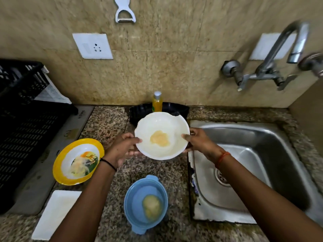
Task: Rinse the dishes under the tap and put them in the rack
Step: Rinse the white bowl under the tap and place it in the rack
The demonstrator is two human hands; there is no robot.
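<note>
I hold a white bowl [161,135] with a yellowish smear in its bottom above the granite counter [108,123], just left of the steel sink [253,168]. My left hand [122,147] grips its left rim and my right hand [197,140] grips its right rim. A yellow-rimmed plate [78,161] with food residue lies on the counter to the left. Near the front edge stands a blue bowl [146,203] holding pale residue. The tap [286,48] sticks out from the wall at the upper right, with no water running. The black rack [22,119] fills the left side.
A yellow soap bottle [157,102] stands in a black tray [174,109] against the wall behind the white bowl. A white rectangular dish [56,213] lies at the front left. A wall socket [92,46] and a hanging peeler [124,11] are on the tiled wall.
</note>
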